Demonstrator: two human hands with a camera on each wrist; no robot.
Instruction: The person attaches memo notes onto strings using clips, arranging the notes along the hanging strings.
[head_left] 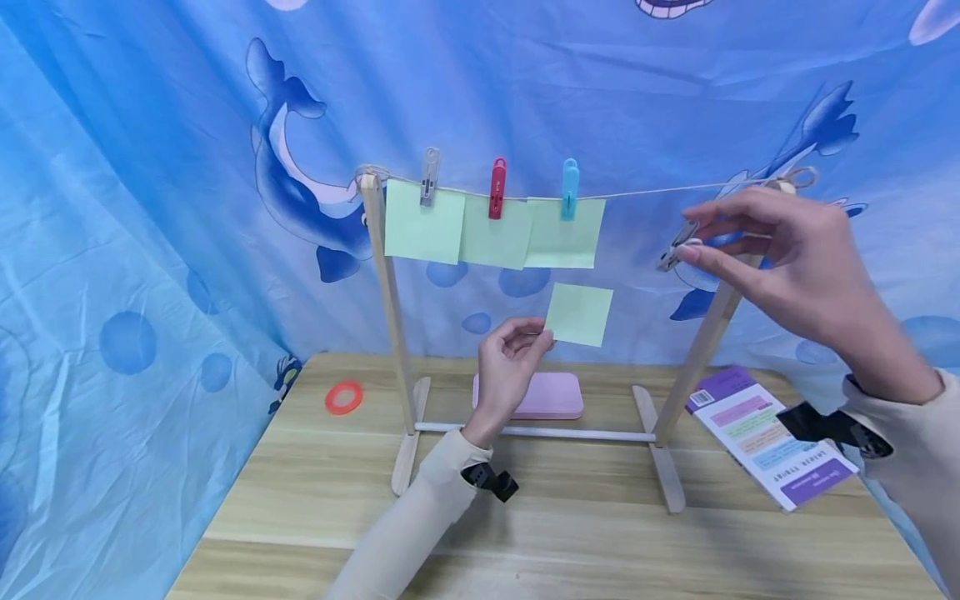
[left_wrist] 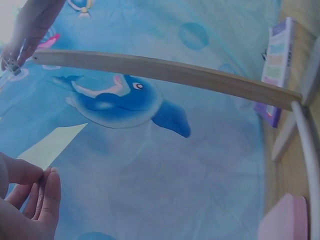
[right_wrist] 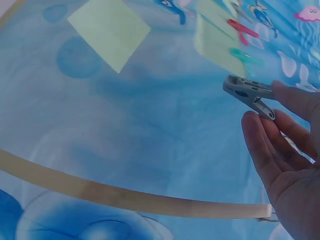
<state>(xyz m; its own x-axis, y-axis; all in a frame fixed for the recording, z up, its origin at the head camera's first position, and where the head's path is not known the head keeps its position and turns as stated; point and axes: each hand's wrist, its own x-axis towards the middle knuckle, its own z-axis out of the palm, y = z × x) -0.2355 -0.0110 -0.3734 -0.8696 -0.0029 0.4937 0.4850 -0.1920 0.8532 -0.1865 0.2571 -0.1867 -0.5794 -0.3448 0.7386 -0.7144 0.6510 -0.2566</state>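
My left hand [head_left: 512, 367] pinches a pale green sticky note [head_left: 579, 315] by its lower left corner, below the string [head_left: 660, 191]. Thumb and fingers of my right hand [head_left: 787, 250] hold a grey clothespin [head_left: 677, 245] near the right post; in the right wrist view its handles are spread apart. Three more green notes [head_left: 424, 229] hang side by side from the string, overlapping at their edges. A grey clothespin [head_left: 430, 177], a red clothespin [head_left: 497, 188] and a blue clothespin [head_left: 570, 189] clip them, one each.
A wooden frame [head_left: 393, 312] with two posts and a white crossbar [head_left: 577, 434] stands on the table [head_left: 315, 517]. Behind the bar lies a pink case [head_left: 551, 396]. An orange tape ring [head_left: 344, 397] is at left, a purple and white packet [head_left: 772, 442] at right. A blue curtain hangs behind.
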